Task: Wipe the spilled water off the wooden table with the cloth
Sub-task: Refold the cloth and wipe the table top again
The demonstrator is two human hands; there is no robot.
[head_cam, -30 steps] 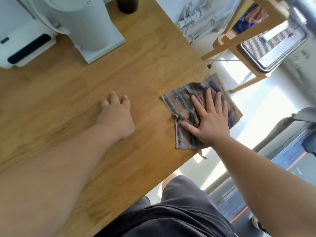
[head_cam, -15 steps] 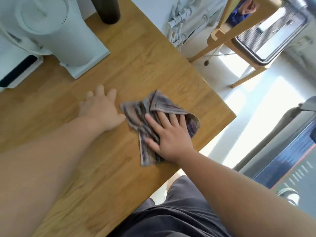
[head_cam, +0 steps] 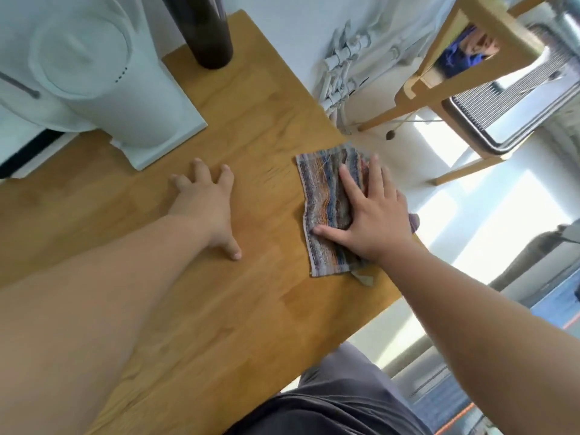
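Wiping down the wooden desk (head_cam: pixel 257 120), seen from the head camera.
Pressing the striped cloth (head_cam: pixel 326 208) flat near the desk's right edge under the splayed right hand (head_cam: pixel 373 221), its grip apart; bracing alongside with the left hand (head_cam: pixel 207 205), grip likewise apart, empty, steadying the reach.

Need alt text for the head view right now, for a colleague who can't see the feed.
A person's right hand presses flat on a striped cloth near the right edge of a wooden table, while the left hand rests palm-down on the bare wood beside it. A white appliance and a dark bottle stand at the far side.
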